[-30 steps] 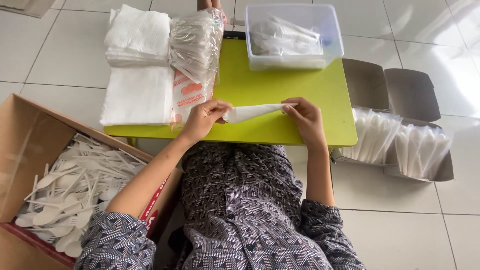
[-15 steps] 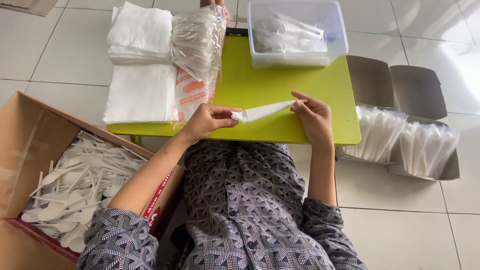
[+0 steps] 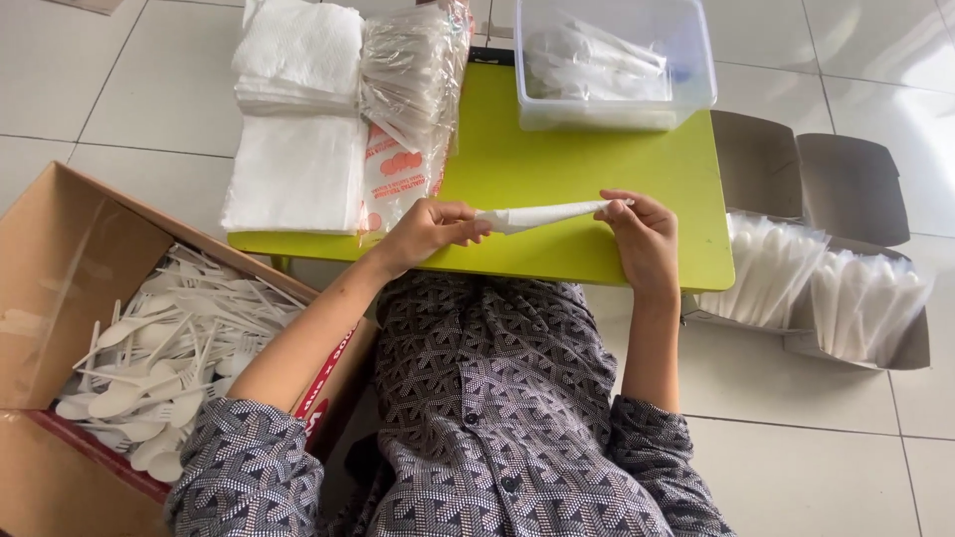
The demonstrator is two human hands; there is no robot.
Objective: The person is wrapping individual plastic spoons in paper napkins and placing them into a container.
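Fingers of the left hand (image 3: 423, 231) pinch together on one end of a rolled white napkin (image 3: 542, 215); the right hand (image 3: 645, 239) clamps its fingers on the other end. Both forearms reach up from the lap, holding the roll level just above the near edge of the green table (image 3: 557, 169).

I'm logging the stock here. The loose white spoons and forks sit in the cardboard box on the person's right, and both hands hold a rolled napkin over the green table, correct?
Not quite: the head view shows the cardboard box of loose cutlery on the person's left. Both the left hand and right hand do hold the rolled napkin over the green table.
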